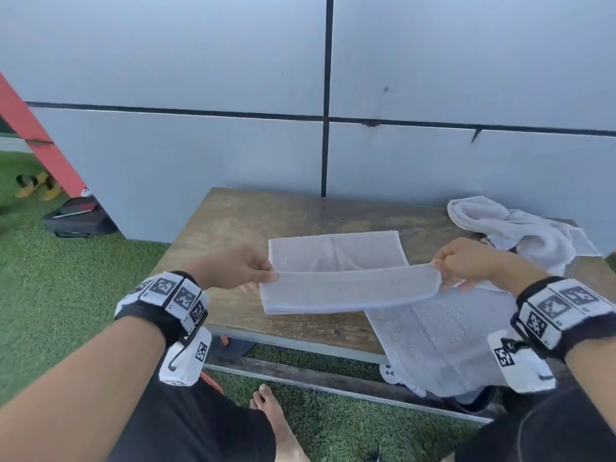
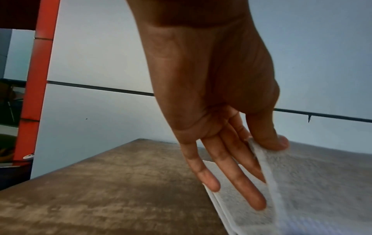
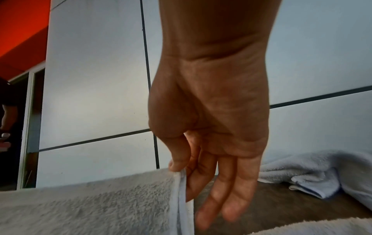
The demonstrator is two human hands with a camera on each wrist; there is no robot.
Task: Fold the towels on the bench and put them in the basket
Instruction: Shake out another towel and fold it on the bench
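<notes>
A white towel (image 1: pixel 336 258) lies partly folded in the middle of the wooden bench (image 1: pixel 233 221). Its near part is lifted and doubled over the far part. My left hand (image 1: pixel 263 270) pinches the towel's left edge (image 2: pixel 267 160) between thumb and forefinger, the other fingers (image 2: pixel 231 171) straight. My right hand (image 1: pixel 441 265) pinches the towel's right edge (image 3: pixel 179 179) the same way. A second white towel (image 1: pixel 443 341) lies flat at the right, hanging over the bench's front edge. A third towel (image 1: pixel 513 228) is crumpled at the back right, seen in the right wrist view too (image 3: pixel 314 171). No basket is in view.
A grey panelled wall (image 1: pixel 200 145) stands right behind the bench. Green artificial turf (image 1: pixel 66 278) covers the ground, with a black bag (image 1: pixel 78 215), yellow sandals (image 1: pixel 38 185) and a red post (image 1: pixel 43 138) at the left. My bare foot (image 1: pixel 273 415) is under the bench's front.
</notes>
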